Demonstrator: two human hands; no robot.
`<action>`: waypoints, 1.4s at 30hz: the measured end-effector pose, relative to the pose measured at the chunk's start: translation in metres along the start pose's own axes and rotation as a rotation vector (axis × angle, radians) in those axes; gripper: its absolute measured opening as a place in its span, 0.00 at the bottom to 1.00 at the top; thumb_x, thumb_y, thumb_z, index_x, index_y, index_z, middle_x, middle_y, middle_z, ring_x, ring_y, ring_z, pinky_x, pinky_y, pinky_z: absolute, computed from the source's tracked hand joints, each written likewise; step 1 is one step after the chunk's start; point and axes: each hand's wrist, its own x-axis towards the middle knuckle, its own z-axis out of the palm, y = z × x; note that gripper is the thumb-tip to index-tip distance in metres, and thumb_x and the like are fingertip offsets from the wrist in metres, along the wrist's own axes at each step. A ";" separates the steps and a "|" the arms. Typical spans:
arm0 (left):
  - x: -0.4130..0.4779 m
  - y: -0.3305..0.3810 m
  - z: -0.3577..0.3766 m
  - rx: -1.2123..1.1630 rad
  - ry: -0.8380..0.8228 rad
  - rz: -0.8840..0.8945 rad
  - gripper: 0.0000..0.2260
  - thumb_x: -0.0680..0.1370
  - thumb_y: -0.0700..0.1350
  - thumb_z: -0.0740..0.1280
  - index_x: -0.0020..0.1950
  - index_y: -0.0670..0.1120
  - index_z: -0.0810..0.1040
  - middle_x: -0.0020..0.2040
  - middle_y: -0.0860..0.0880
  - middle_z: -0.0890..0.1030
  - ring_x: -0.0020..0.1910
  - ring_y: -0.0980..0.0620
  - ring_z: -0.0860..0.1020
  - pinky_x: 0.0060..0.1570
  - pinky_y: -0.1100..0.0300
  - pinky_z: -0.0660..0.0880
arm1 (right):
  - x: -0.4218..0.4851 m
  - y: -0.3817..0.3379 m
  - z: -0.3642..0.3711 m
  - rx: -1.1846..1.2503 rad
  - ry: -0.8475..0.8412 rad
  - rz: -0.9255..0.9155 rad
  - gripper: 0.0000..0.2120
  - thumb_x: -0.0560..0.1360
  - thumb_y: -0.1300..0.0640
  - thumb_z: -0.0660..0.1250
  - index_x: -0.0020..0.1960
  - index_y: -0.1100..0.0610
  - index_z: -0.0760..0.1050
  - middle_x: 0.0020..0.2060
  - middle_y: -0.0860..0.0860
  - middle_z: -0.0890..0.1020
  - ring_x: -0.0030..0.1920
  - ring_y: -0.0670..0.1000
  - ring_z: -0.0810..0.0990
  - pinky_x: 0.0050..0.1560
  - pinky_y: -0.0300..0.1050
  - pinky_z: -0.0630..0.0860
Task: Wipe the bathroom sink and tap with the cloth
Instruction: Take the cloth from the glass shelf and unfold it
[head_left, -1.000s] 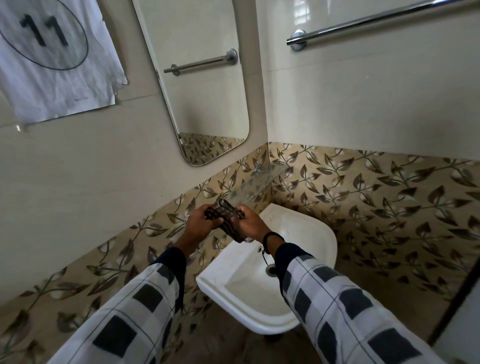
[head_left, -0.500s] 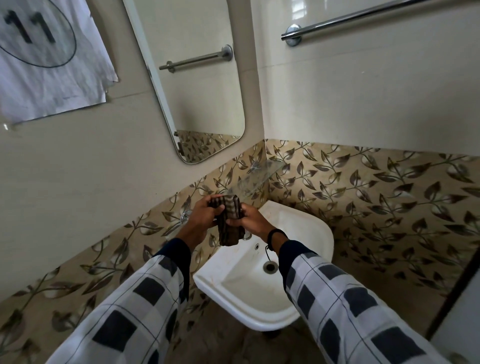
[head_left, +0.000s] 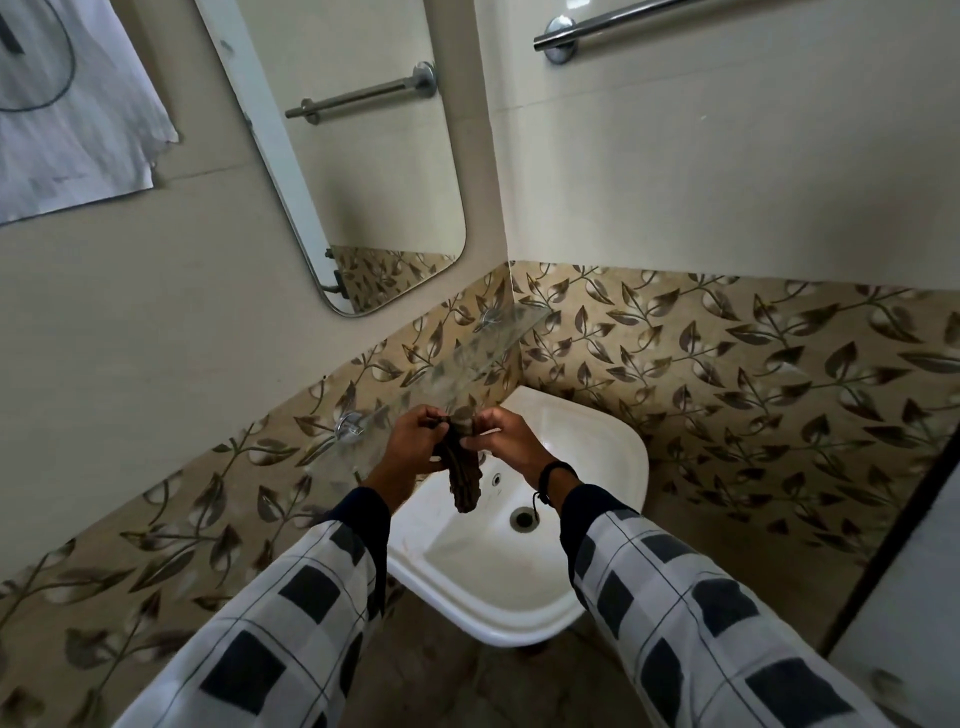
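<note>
Cream walls (head_left: 727, 182), leaf-patterned tiles (head_left: 753, 374), mirror (head_left: 374, 156), towel rail (head_left: 623, 23)

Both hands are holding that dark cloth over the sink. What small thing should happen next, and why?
Probably lower the cloth onto the sink rim and start wiping. The left hand and right hand pinch its top, and it hangs bunched over the sink, apparently touching no surface.
</note>
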 end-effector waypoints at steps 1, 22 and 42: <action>0.000 -0.003 0.001 0.016 -0.017 0.001 0.04 0.80 0.36 0.62 0.54 0.38 0.74 0.44 0.41 0.78 0.37 0.47 0.79 0.31 0.57 0.79 | 0.000 0.002 -0.003 -0.017 0.010 -0.007 0.11 0.68 0.65 0.76 0.45 0.59 0.76 0.42 0.52 0.80 0.45 0.51 0.79 0.48 0.43 0.76; -0.038 -0.081 0.011 -0.027 -0.366 -0.106 0.09 0.78 0.41 0.68 0.58 0.43 0.79 0.51 0.43 0.84 0.49 0.46 0.83 0.46 0.59 0.78 | 0.012 -0.003 -0.005 -0.322 -0.135 -0.092 0.08 0.76 0.62 0.67 0.53 0.51 0.77 0.52 0.49 0.80 0.56 0.50 0.77 0.55 0.44 0.72; -0.017 -0.127 -0.013 0.433 -0.255 -0.192 0.05 0.72 0.36 0.68 0.39 0.45 0.81 0.34 0.47 0.81 0.35 0.48 0.80 0.44 0.51 0.80 | -0.048 0.107 0.052 -0.030 -0.128 0.634 0.33 0.77 0.31 0.56 0.59 0.59 0.79 0.51 0.58 0.84 0.48 0.55 0.82 0.43 0.45 0.79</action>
